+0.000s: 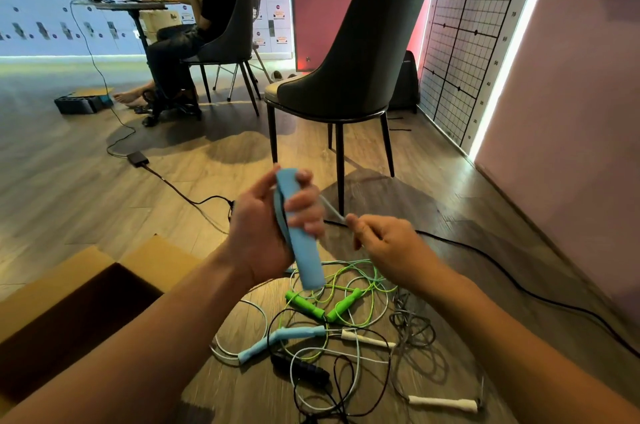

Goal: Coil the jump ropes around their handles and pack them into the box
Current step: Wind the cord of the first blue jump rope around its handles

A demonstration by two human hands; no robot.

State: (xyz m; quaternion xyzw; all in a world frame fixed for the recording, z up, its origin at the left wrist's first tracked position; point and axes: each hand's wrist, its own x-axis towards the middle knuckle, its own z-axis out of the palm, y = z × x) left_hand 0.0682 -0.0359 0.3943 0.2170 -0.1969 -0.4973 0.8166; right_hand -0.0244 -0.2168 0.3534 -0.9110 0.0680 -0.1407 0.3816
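Blue foam handles (304,250) held above the floor (104,181) pile.
Left hand (256,236) fingers (304,201) curl round them; right hand (388,243) pinches the cord (330,207). Trailing cord may snag the tangled ropes (346,312), dragging them.

The left hand (258,233) and right hand (388,245) are bare, as are both forearms (156,323)

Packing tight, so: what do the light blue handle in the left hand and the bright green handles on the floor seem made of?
Light blue cylindrical handle in the left hand: probably foam; thick, matte, no shine. Bright green handles on the floor: possibly moulded plastic or rubber; slimmer, shaped ends; too blurred to be sure.
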